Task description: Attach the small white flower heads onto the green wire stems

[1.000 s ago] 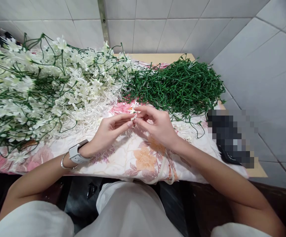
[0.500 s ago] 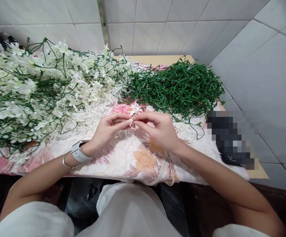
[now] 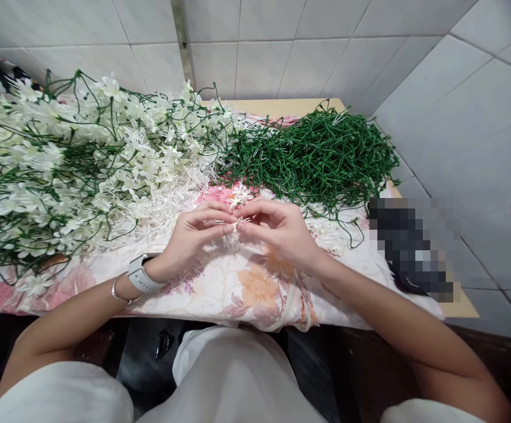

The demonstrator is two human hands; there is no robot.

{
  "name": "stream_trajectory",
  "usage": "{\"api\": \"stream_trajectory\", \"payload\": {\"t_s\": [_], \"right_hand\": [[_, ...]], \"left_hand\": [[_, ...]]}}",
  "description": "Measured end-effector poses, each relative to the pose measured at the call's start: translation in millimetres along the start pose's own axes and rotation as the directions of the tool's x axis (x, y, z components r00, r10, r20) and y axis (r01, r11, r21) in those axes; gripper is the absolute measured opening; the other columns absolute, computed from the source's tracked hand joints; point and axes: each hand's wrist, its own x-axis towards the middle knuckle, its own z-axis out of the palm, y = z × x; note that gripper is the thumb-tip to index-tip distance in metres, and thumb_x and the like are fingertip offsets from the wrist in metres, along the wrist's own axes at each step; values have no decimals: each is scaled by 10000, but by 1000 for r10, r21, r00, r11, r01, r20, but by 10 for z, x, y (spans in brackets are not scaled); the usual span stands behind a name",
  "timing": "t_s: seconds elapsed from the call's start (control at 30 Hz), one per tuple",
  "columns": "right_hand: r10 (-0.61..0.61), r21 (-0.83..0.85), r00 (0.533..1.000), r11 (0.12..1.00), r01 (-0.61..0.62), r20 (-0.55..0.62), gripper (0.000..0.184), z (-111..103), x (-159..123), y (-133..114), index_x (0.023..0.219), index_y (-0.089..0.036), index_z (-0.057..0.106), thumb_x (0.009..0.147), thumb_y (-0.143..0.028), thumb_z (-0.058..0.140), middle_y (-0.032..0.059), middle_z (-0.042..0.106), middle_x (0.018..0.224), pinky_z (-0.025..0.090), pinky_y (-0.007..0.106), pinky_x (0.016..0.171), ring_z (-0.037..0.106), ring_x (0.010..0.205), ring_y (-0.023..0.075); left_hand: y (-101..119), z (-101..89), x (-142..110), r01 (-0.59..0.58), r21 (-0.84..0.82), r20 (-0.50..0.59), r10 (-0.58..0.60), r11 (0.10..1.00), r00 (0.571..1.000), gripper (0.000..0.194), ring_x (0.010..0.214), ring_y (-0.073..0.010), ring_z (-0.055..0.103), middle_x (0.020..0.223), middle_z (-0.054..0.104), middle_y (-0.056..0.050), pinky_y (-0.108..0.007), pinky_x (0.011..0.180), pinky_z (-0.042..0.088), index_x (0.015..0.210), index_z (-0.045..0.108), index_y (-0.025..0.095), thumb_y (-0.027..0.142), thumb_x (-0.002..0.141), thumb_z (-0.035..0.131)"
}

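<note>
I've got left hand (image 3: 188, 236) and right hand (image 3: 287, 234) pinching a small white piece (image 3: 236, 225), white flowers (image 3: 79, 170) and green stems (image 3: 317, 155) just beyond, probably for easy reach.

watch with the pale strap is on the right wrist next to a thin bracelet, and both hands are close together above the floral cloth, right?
The wrist is wrong: the head view shows the watch on the left wrist. Its pale strap is next to a thin bracelet, and the left hand and right hand are close together above the floral cloth.
</note>
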Motion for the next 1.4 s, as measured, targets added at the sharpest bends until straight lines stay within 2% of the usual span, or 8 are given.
{"api": "stream_trajectory", "payload": {"t_s": [0.1,0.2,0.4,0.6,0.9,1.17,1.3,1.4], "right_hand": [[-184,-205,981,964,167,-67,86,-26,6,-3,734,-179,640,812,-214,651,8,653,713,445,268,605,570,653,120],[-356,-397,931,867,301,-73,147,-26,1,26,686,-186,592,831,-169,615,8,615,681,442,285,635,561,667,130],[-463,-539,883,725,429,80,127,24,7,112,835,-159,667,883,-204,558,72,646,775,467,313,675,568,738,165],[-240,-433,966,864,257,95,158,-14,76,158,898,-171,677,901,-229,529,56,661,869,472,309,754,589,790,149],[-228,-693,929,619,369,291,212,127,182,401,946,-158,688,920,-236,493,102,653,1046,334,407,853,418,1013,251],[-159,-716,979,668,202,128,62,108,154,232,789,-177,606,836,-159,570,58,657,1058,246,382,835,437,1095,250],[60,-775,976,620,126,208,102,-195,167,14,700,-177,537,791,-153,574,35,643,816,239,355,796,500,952,226],[293,-828,889,541,149,352,151,-388,155,-80,656,-174,524,791,-107,522,-1,596,651,239,316,703,493,666,146]], "left_hand": [[23,1,-8,117,-2,40,-117,993,992,259,891,-160,630,1020,698,-45,-251,774,521,980,738,239,365,754,732],[46,20,-34,226,0,130,-224,974,966,343,879,-180,637,965,708,-73,-271,772,526,950,740,185,475,854,585],[32,13,-9,190,51,107,-195,980,975,272,809,-149,621,862,688,-37,-241,759,515,847,713,172,431,824,635],[12,-35,74,193,17,-47,-192,981,980,172,700,-108,582,771,642,-6,-214,684,485,764,680,169,341,771,677],[56,-185,187,83,221,-138,-53,972,989,81,660,-108,541,702,599,11,-226,650,426,717,646,160,236,741,633],[79,-320,294,13,317,-201,54,948,978,46,622,-96,501,658,544,28,-237,611,397,688,621,154,199,695,615],[84,-311,281,18,334,-180,45,942,983,59,606,-91,495,634,530,27,-240,607,381,657,596,150,192,698,596],[87,-286,264,33,358,-82,-4,933,997,87,603,-96,491,620,532,21,-242,599,373,637,577,147,191,712,575]]}}
